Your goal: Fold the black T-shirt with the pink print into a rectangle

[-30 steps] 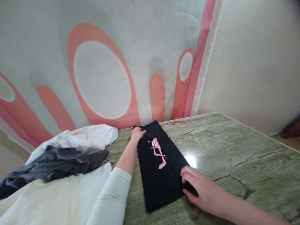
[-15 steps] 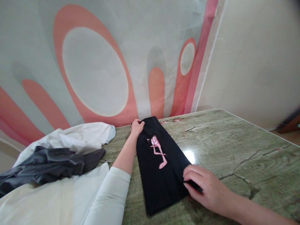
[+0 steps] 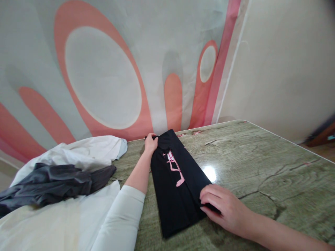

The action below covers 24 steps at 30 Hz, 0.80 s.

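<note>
At the near right, the right hand has its grip closed on the low right edge of the black cloth. The cloth lies flat in the middle of the tabletop, with a pink picture on it. The top is green-gray, with dark cracks like wood and a shiny white spot. On the left are a cream cloth, a crumpled dark gray cloth and, farther, a white cloth. The left hand has its grip pinching the black cloth's far left corner. Behind stands a gray wall with big pink-orange shapes; a plain wall is right.
</note>
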Tool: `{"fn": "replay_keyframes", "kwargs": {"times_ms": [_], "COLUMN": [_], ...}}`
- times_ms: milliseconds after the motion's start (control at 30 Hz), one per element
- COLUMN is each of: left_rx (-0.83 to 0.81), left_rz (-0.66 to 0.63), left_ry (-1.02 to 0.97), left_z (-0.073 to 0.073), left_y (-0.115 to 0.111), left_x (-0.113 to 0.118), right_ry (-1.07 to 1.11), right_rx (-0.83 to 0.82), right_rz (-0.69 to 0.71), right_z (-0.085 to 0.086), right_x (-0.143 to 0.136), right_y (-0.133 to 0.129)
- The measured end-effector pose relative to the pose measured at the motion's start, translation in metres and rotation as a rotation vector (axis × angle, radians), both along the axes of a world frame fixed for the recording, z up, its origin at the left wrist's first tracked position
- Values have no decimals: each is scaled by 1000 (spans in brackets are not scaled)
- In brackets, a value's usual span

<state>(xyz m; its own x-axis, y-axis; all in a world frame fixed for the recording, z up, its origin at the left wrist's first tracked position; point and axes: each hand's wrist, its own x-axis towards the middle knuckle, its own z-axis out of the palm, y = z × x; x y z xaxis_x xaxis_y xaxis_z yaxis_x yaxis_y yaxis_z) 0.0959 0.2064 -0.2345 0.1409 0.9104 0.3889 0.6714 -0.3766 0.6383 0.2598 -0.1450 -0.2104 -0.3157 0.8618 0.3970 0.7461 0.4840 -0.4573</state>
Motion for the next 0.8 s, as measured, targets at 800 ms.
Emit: {"fn": "replay_keyframes", "kwargs": {"times_ms": [800], "left_rx": [208], "left_rz": [-648], "left_ry": [563], "left_z": [13], "left_y": [-102], "left_x": [74], "right_ry": [143], "right_rx": [-60], "right_rz": [-140], "right_z": [9], "right_x": [61], "right_y": [24]}}
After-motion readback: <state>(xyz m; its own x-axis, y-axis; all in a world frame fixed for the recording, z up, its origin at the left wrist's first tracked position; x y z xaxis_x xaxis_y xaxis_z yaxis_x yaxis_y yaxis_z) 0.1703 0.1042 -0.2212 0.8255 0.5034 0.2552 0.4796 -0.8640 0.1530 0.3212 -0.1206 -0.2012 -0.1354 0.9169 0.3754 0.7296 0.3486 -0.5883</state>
